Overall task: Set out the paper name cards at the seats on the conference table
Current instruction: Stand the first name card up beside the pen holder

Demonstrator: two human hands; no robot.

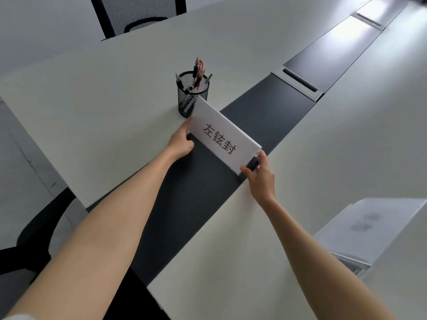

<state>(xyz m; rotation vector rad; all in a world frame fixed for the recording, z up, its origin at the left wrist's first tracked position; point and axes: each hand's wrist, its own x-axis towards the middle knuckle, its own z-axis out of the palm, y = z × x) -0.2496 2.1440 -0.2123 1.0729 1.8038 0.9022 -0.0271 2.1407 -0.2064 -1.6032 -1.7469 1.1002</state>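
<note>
1 name card [225,137] | left hand [181,143], right hand [262,179]: fingers pinch its ends

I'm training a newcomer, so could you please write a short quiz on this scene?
1. True or false: both hands hold the name card.
2. What stands behind the card? A) a laptop B) a pen cup C) a bottle
3. On what part of the table does the card stand?

Key: 1. True: left hand and right hand hold its ends. 2. B. 3. The dark centre strip.
</note>
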